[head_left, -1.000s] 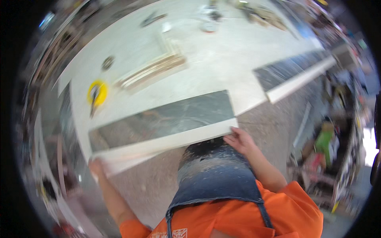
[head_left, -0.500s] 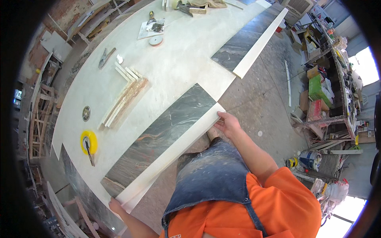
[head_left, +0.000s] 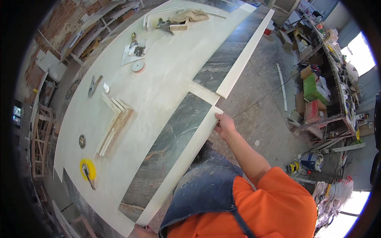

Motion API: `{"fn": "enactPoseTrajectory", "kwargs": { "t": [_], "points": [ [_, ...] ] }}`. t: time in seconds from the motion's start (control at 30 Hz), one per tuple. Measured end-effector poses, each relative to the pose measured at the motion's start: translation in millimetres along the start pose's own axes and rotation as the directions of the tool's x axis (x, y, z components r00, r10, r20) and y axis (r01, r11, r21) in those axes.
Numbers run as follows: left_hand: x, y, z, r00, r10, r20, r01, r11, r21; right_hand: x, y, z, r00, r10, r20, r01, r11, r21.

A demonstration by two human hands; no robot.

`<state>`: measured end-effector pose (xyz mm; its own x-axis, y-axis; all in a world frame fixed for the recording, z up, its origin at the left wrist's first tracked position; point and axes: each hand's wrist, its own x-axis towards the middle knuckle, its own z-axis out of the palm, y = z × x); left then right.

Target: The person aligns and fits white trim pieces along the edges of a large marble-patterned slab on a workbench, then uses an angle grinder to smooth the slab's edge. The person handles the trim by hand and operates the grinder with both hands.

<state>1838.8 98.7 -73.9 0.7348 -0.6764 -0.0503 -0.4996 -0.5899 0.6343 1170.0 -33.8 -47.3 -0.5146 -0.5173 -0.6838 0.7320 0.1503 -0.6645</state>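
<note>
A dark veined stone slab [head_left: 168, 146] lies along the front edge of a large pale worktop [head_left: 166, 71], with a white strip [head_left: 180, 168] along its near side. At the far end of that strip, my right hand [head_left: 225, 126] grips the corner, thumb on top and fingers curled beneath. My left hand [head_left: 145, 231] holds the near end, mostly cut off by the lower picture edge. Just beyond lies a second dark slab [head_left: 220, 61] with its own white strip [head_left: 248, 55]. A narrow gap separates the two strips' ends.
On the worktop are a stack of L-shaped pale strips [head_left: 115, 129], a yellow disc [head_left: 87, 169] with a tool on it, a small round disc [head_left: 138, 66], a smeared white tile [head_left: 133, 52] and a cloth [head_left: 189, 16]. A cluttered shelf [head_left: 321, 123] stands right.
The held slab has slid toward the second slab, so the gap between their strips is smaller. Both hands keep hold of it. My whole view has shifted and turned somewhat.
</note>
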Motion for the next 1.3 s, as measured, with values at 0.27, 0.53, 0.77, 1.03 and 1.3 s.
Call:
{"fn": "enactPoseTrajectory", "kwargs": {
  "t": [0.27, 0.53, 0.77, 1.03, 1.3],
  "points": [
    [-49.9, 22.7, -6.8, 0.985, 0.096, 0.141, -0.041, 0.935, -0.352, -25.1, -4.1, 8.8, 0.999, -0.052, -0.011, 0.051, 0.998, -0.046],
    [-78.3, 90.0, -6.2, 0.966, 0.078, 0.246, -0.078, 0.997, -0.007, -3.2, -19.1, 6.2, 0.998, -0.055, -0.010, 0.055, 0.998, -0.045],
    [-33.6, -17.9, 32.3, 0.986, 0.069, 0.151, -0.022, 0.956, -0.292, 3.5, -40.1, 13.9, 0.996, -0.087, -0.001, 0.087, 0.995, -0.046],
    [-3.6, -53.2, 28.5, 0.960, -0.001, 0.280, 0.102, 0.933, -0.345, 17.1, -42.7, 13.4, 0.997, -0.074, 0.031, 0.075, 0.997, -0.029],
    [-15.1, -33.0, 42.4, 0.986, -0.008, 0.166, 0.069, 0.929, -0.363, 20.4, -42.9, 9.0, 0.996, -0.084, 0.015, 0.085, 0.996, -0.036]
  ]
}}
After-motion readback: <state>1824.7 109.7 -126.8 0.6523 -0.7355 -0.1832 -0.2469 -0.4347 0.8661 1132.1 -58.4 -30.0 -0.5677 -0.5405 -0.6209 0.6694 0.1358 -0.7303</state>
